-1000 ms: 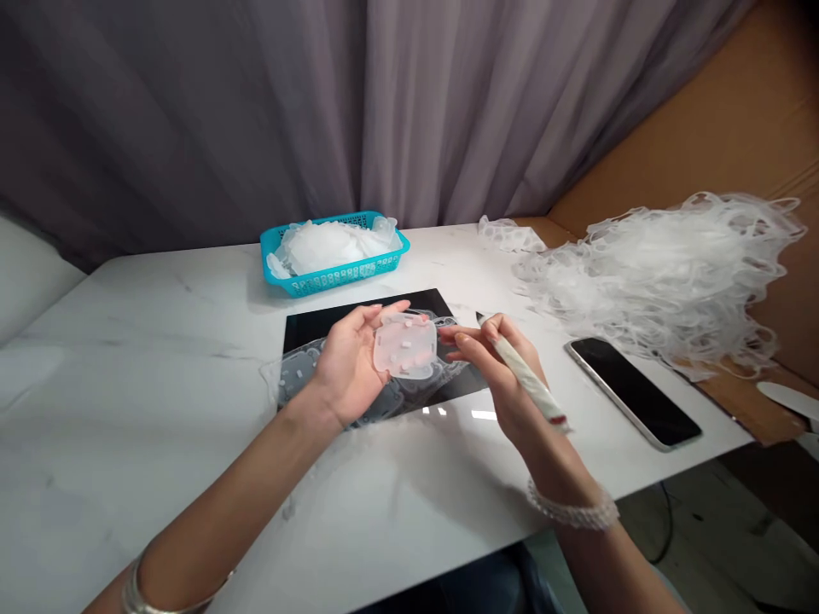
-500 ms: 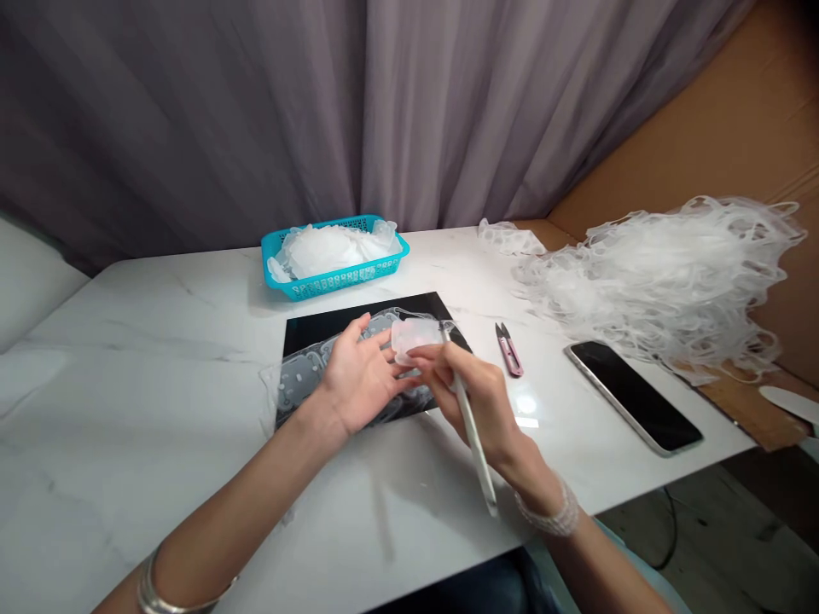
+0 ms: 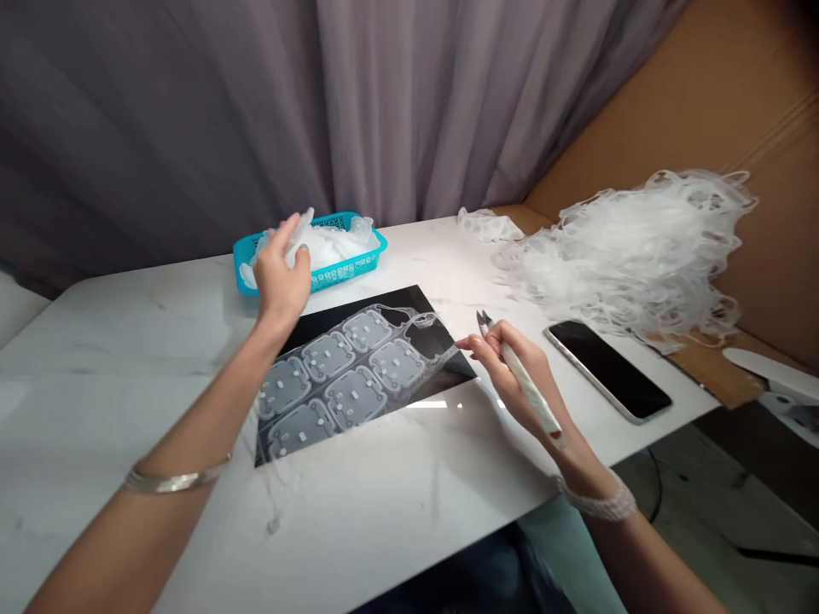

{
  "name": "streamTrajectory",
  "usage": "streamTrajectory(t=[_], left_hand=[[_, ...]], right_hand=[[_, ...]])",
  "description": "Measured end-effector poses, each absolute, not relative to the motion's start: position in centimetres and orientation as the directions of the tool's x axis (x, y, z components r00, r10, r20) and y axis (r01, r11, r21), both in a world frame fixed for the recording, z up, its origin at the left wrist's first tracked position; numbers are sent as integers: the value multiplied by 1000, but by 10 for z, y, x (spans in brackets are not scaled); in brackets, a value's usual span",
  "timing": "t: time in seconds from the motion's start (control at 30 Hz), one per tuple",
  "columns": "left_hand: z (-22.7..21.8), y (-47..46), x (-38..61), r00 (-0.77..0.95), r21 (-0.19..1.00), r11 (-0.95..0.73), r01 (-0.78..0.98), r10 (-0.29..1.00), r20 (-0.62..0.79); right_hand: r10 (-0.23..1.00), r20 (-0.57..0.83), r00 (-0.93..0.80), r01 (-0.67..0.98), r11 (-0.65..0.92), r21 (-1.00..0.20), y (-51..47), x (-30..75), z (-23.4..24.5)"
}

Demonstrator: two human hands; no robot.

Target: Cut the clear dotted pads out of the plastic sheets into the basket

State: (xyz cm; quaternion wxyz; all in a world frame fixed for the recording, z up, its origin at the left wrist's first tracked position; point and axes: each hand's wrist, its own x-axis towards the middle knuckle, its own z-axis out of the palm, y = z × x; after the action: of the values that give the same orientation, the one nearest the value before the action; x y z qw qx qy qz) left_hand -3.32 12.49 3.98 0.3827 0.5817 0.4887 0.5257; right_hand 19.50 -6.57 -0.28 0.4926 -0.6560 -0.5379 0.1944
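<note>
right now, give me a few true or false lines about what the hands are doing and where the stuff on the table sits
1. The left hand is at the blue basket. True.
2. A sheet of clear moulded pieces lies on the black mat. True.
3. The right hand is empty. False: the right hand holds a white-wrapped tool, its dark tip pointing up and away from the person.
4. The phone lies on the black mat. False: the phone lies on the white table, to the right of the mat and apart from it.
</note>
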Motion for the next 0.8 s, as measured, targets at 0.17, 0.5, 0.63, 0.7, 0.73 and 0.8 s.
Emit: streamTrajectory(t=[0.17, 0.5, 0.63, 0.7, 0.73, 0.8], left_hand=[[13, 127, -32, 273, 597, -485, 639, 868, 414], [-46, 72, -17, 758, 526, -689, 498, 640, 122], [-45, 81, -8, 731, 473, -677, 565, 676, 95], [-42, 80, -4, 693, 473, -648, 597, 714, 103], [-40, 77, -4, 677, 487, -634, 601, 727, 113], [-37, 69, -9, 684, 534, -631, 562, 718, 128]], right_hand=[[931, 280, 234, 689, 45, -724, -54, 212, -8], [980, 125, -153, 852, 195, -486, 1, 212, -14], [981, 136, -135, 897, 180, -404, 20, 205, -27], [983, 169, -76, 900, 141, -413, 37, 211, -29], [981, 188, -41, 899, 118, -422, 46, 216, -28], [974, 223, 36, 894, 69, -443, 60, 226, -23]])
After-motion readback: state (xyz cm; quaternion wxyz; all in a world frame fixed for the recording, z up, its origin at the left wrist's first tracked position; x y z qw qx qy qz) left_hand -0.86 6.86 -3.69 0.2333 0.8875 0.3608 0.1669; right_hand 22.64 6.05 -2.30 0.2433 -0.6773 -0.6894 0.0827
